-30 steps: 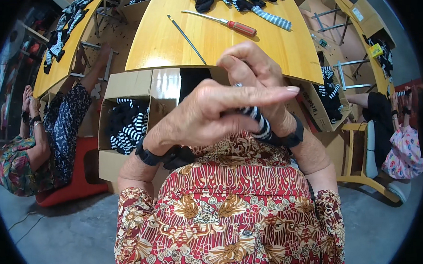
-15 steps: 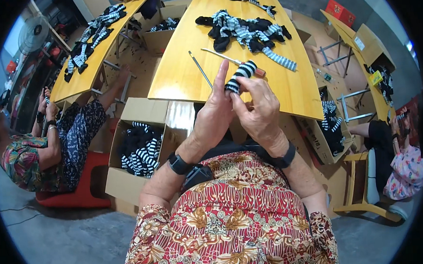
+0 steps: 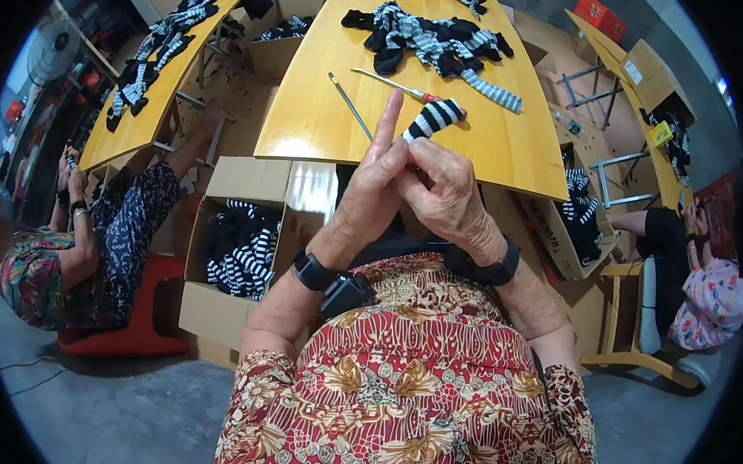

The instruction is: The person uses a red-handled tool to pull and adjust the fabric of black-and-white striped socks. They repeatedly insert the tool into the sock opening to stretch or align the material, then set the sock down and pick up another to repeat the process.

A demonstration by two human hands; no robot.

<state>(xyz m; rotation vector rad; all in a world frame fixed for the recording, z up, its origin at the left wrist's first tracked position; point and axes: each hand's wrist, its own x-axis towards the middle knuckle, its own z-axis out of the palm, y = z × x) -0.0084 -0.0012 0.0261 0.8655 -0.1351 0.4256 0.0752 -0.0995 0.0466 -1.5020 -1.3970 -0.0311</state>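
Observation:
Between my hands, just above the table's near edge, is a small black-and-white striped knit tube (image 3: pixel 434 120), like a sock. Its far end points away to the right. My left hand (image 3: pixel 371 189) has its index finger stretched up, while its thumb presses at the tube's near end. Curled against that same end is my right hand (image 3: pixel 448 187), with its fingers bent and touching the left thumb. The fingers cover the near end of the tube. Beyond it on the table lie a thin rod tool with a red handle (image 3: pixel 392 85) and a dark slim stick (image 3: pixel 350 108).
A heap of striped and black knit pieces (image 3: pixel 430 43) covers the far part of the yellow table (image 3: pixel 300 123). Open cartons of striped pieces stand at the left (image 3: pixel 238 250) and right (image 3: pixel 582 214). One person (image 3: pixel 73 237) sits left, another (image 3: pixel 701 276) right.
My hands have come closer together, and the right fingers have curled in at the tube's near end. The tube now leans further right and shows less length above the hands.

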